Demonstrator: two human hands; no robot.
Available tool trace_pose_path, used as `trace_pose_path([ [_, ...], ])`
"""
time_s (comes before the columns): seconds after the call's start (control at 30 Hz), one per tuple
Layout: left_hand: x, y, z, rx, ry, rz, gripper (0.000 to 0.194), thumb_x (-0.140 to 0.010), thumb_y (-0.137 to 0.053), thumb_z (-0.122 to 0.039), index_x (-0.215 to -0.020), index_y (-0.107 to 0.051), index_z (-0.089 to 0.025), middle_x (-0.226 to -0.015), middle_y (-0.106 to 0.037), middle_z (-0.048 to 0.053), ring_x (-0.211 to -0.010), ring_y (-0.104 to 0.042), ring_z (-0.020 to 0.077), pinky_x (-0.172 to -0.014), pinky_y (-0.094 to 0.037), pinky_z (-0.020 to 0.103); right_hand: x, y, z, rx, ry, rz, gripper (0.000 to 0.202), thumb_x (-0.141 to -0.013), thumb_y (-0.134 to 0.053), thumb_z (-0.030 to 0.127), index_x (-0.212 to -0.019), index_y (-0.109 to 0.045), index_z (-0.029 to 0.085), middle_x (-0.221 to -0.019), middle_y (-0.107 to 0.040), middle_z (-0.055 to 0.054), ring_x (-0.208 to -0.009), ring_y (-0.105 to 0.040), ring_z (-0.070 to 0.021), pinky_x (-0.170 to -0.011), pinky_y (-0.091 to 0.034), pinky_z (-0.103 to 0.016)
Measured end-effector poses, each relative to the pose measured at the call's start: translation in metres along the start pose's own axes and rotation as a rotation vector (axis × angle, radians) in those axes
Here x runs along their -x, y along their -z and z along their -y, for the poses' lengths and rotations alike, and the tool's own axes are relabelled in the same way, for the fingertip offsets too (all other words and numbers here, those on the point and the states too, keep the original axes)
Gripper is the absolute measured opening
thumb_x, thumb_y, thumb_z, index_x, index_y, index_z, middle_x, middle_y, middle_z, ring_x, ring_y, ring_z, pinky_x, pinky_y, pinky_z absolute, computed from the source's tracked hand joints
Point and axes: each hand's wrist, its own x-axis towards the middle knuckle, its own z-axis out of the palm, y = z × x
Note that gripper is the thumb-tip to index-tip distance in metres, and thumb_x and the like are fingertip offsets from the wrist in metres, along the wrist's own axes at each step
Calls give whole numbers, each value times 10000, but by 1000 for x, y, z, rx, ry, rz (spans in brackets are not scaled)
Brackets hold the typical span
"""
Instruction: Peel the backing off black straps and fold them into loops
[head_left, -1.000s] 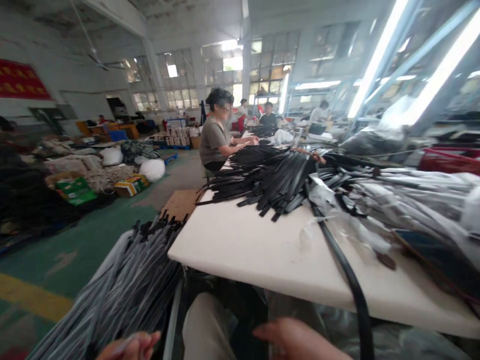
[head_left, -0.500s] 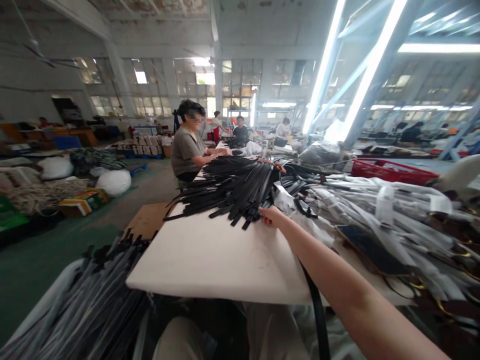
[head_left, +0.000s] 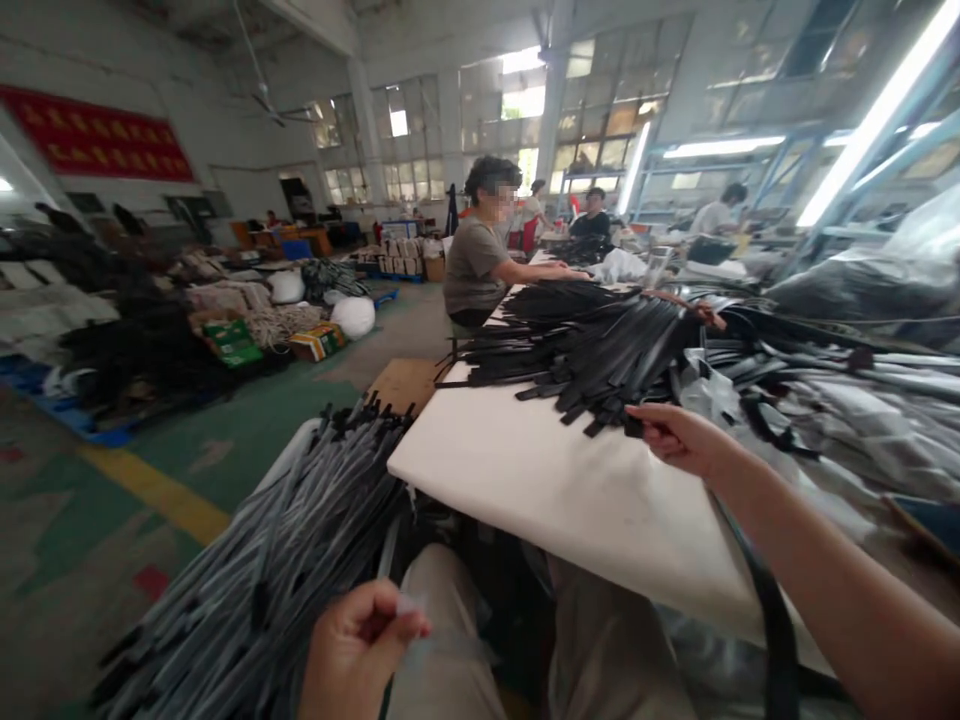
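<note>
My right hand is closed, its thumb and finger pinching the end of a black strap at the near edge of a fanned pile of black straps. The pile lies across the white tabletop. Under my right forearm another length of black strap hangs over the table's edge; whether it joins the pinched end is hidden. Low in front, over my lap, my left hand is closed with thumb and fingers pinching a thin, translucent plastic strip, which is blurred.
A heap of plastic-wrapped straps stands left of the table, beside a cardboard sheet. Plastic-wrapped pieces crowd the table's right side. Across the table a co-worker in a grey-brown shirt works. A white sack sits on the floor.
The view has swung left. My left hand has come into view with the translucent plastic strip. My right hand stays at the near edge of the strap pile, now plainly pinching a strap end.
</note>
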Motion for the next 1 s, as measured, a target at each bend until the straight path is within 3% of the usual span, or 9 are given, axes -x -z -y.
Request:
trace_pose_path([
  [0.07,-1,-2,8,-7,-21,10,343,-543,-872,-421,-525,-650,-160,-495,-566,-14,-489,-479,101,-491,-340,185,40,-29,-9,-26,19,137,392,-855,-693,433,-609,-508,189,-408,-372,84,-297,-252,-40,-295,-206,-173],
  [0.13,-2,-3,13,3,-23,25,285,-540,-864,-335,-521,-641,-159,-496,-522,-32,-491,-445,93,-484,-316,185,84,-64,-20,-52,53,293,390,-746,-776,489,-643,-564,178,-423,-446,57,-305,-329,-59,-301,-243,-181],
  [0.2,-1,-2,13,-4,-7,70,250,-566,-841,-310,-539,-643,-160,-518,-536,-27,-519,-472,106,-508,-341,191,122,-96,-26,-118,194,671,393,-767,-748,523,-727,-621,153,-512,-544,14,-355,-409,-72,-333,-293,-181],
  [0.27,1,0,11,-49,-3,124,233,-598,-816,-308,-556,-642,-159,-542,-546,-19,-548,-494,122,-531,-368,203,145,-120,-24,-152,402,799,357,-800,-741,480,-741,-641,142,-580,-567,0,-425,-455,-73,-382,-324,-173],
  [0.37,7,3,6,-86,-15,117,226,-607,-789,-291,-548,-613,-162,-547,-520,-24,-555,-473,127,-530,-361,212,155,-140,-18,-186,560,785,318,-830,-729,427,-718,-636,145,-591,-556,6,-459,-468,-78,-407,-344,-170],
  [0.53,16,2,2,-83,-24,92,199,-599,-785,-287,-534,-636,-173,-547,-516,-28,-546,-472,124,-538,-343,227,147,-150,-21,-150,488,790,316,-838,-700,397,-679,-596,143,-551,-544,6,-441,-454,-81,-404,-332,-175],
  [0.73,13,0,3,-245,-80,161,130,-619,-769,-271,-550,-688,-195,-588,-595,2,-582,-532,156,-569,-370,240,145,-148,-27,-29,530,815,276,-845,-649,314,-638,-558,156,-542,-513,20,-451,-429,-79,-403,-285,-180],
  [1.0,3,-3,9,-324,-75,239,134,-612,-790,-289,-564,-697,-206,-588,-597,-3,-580,-541,160,-566,-365,238,142,-135,-16,42,598,828,315,-845,-628,299,-594,-484,172,-520,-401,51,-471,-349,-74,-430,-247,-200],
])
